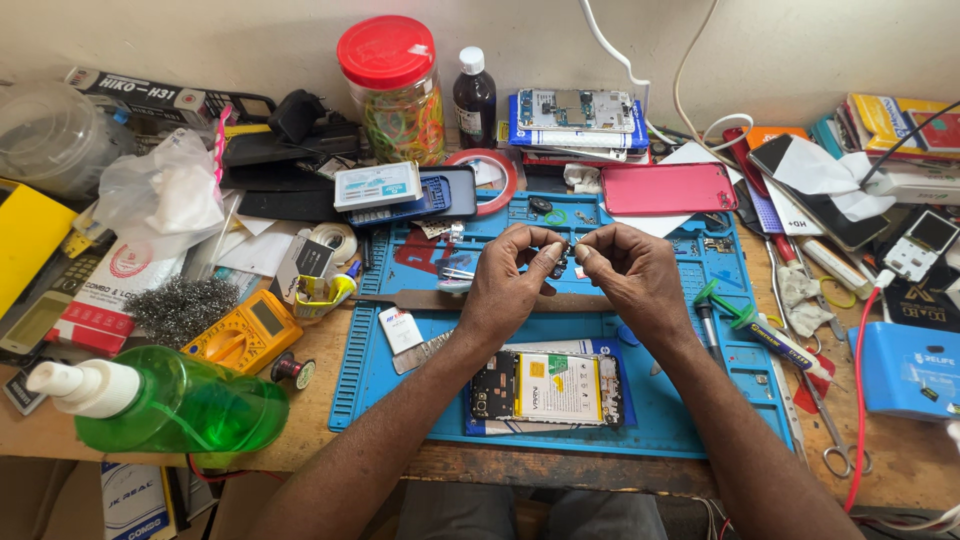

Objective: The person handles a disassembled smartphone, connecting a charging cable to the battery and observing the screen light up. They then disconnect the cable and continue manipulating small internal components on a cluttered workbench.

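Note:
My left hand [512, 275] and my right hand [632, 270] meet above the blue work mat [680, 410], fingertips pinched together on a tiny dark part [563, 254] held between them. Below my wrists, on the mat, an opened phone [547, 388] lies face down with its yellow-labelled battery and circuit board exposed. A thin metal ruler-like strip [410, 300] lies across the mat under my left hand.
A green spray bottle [170, 405] lies at the front left beside a yellow multimeter [245, 335]. A red-lidded jar of rubber bands [395, 90], a dark bottle [474, 98] and a red phone cover [668, 188] stand behind. Screwdrivers, tweezers and scissors [835, 440] lie right, near a blue box [905, 370].

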